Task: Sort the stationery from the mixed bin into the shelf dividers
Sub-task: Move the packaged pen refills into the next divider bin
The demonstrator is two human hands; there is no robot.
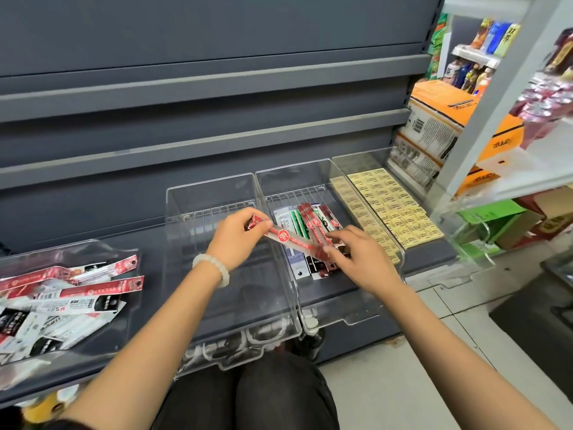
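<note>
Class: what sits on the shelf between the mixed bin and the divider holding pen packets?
An empty clear divider, beneath the left hand, seen in the head view.

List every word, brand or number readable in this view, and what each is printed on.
"deli", uncertain: orange side of the cartons stacked at right.
Pen packet held by the left hand and right hand: round white seal, unreadable.
Packets in the mixed bin: print blurred.
Yellow erasers: too small.
Bottles on the far shelf: unreadable.
</note>
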